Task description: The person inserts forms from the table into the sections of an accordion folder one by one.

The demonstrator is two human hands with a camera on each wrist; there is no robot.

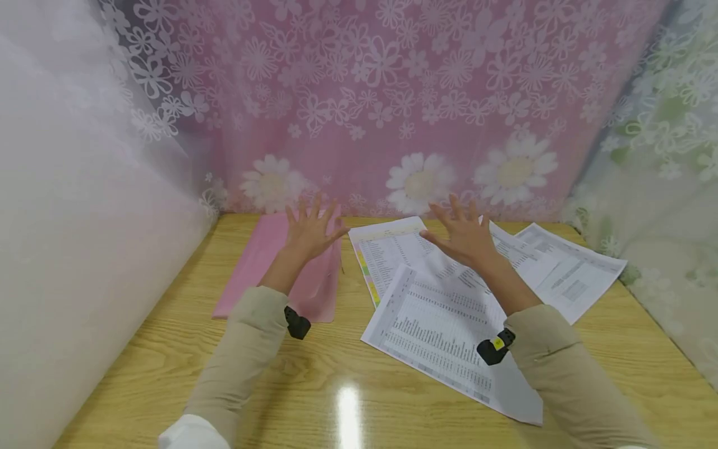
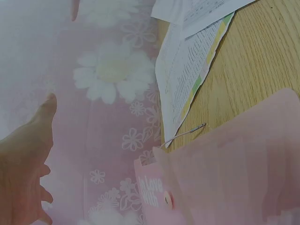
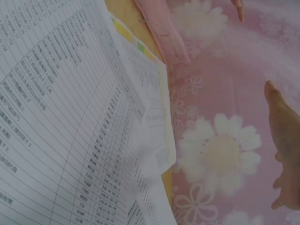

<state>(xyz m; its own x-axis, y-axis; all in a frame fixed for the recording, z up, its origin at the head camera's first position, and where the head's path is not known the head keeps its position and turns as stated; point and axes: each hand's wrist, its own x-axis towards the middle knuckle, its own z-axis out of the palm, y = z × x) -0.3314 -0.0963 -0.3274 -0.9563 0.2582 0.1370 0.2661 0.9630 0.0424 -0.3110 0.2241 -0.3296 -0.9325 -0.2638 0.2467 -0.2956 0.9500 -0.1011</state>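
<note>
My left hand [image 1: 310, 234] is held up with its fingers spread, above a pink document folder [image 1: 252, 274]. In the left wrist view the folder [image 2: 234, 173] shows a round button and a thin cord at its edge. Over the printed sheets hovers my right hand [image 1: 467, 237], fingers likewise spread and holding nothing. The nearest sheet [image 1: 443, 337] lies slanted toward me, covered in table rows. Behind it a sheet with coloured edge marks [image 1: 387, 246] is partly covered. Another printed page [image 1: 578, 268] lies at the right.
The wooden table [image 1: 314, 386] carries the folder on the left and the papers on the right. A pink floral curtain [image 1: 348, 93] hangs along the table's back edge. Pale curtains close in at the left [image 1: 101, 187] and right [image 1: 667, 218].
</note>
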